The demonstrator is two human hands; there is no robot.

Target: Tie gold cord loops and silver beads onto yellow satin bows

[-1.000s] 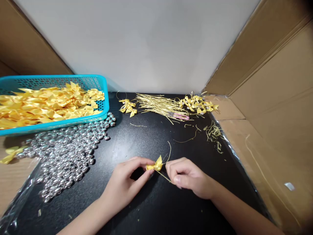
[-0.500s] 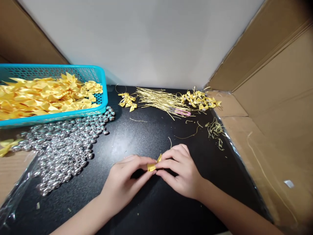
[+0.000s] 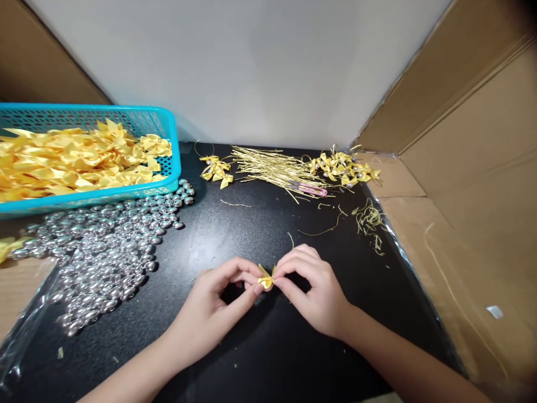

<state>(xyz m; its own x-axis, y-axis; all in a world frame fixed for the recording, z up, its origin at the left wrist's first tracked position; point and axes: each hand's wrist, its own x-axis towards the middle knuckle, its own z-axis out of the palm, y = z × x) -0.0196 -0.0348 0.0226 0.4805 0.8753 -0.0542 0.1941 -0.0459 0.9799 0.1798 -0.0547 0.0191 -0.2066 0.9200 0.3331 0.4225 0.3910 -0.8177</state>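
Observation:
A small yellow ribbon bow is pinched between both hands just above the black table top. My left hand grips its left side with thumb and forefinger. My right hand pinches its right side, fingers curled. A thin gold wire end sticks up behind my right hand's fingers.
A turquoise basket full of yellow bows stands at the back left. A heap of silver beads lies in front of it. Gold wires, a small bow cluster, finished bows and wire scraps lie at the back. Cardboard walls stand on the right.
My right hand moved left from the wire end to the bow, and both hands now pinch it. The long wire tail below the bow no longer shows. The view tilted down slightly.

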